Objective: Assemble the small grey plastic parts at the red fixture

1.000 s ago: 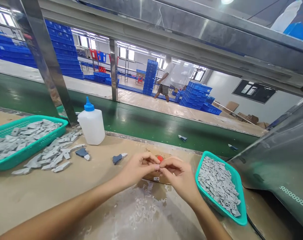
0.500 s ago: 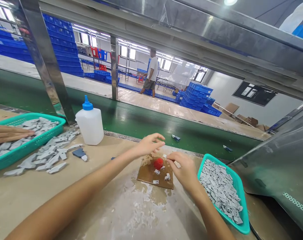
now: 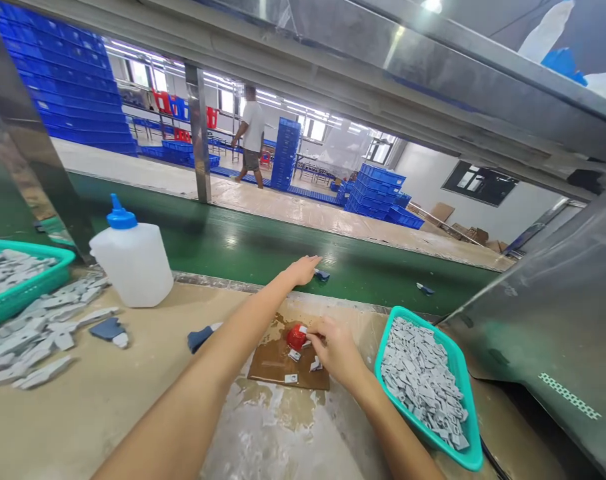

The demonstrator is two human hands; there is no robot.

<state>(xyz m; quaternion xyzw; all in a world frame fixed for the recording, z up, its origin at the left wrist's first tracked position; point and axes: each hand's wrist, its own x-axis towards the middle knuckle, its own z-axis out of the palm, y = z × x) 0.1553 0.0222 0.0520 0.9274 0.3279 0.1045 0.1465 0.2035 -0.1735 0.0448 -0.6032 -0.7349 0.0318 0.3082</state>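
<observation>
My left hand [image 3: 301,270] reaches out over the green conveyor belt, fingers stretched. A small dark-blue and white part [image 3: 323,275] lies at its fingertips; I cannot make out whether they touch it. My right hand [image 3: 333,343] pinches a small light grey plastic piece [image 3: 303,329] against the side of a red, rounded, wet-looking object [image 3: 295,338]. That object sits on a wet brown board [image 3: 267,370]. Several small grey pieces, one a flat tile [image 3: 291,379], lie on the board. Partly behind my left forearm is a dark-blue part [image 3: 199,339] with a pale end.
At right stands a green basket [image 3: 475,427] full of small grey pieces. On the left are another green basket [image 3: 27,297], loose grey parts [image 3: 47,333], a blue-grey part [image 3: 107,329] and a white bottle [image 3: 135,267] with blue cap. A person [image 3: 253,133] walks beyond the belt.
My left hand has moved forward over the belt to the blue and white part. My right hand has brought its small piece to the red object. A co-worker's hand at the left basket has left view.
</observation>
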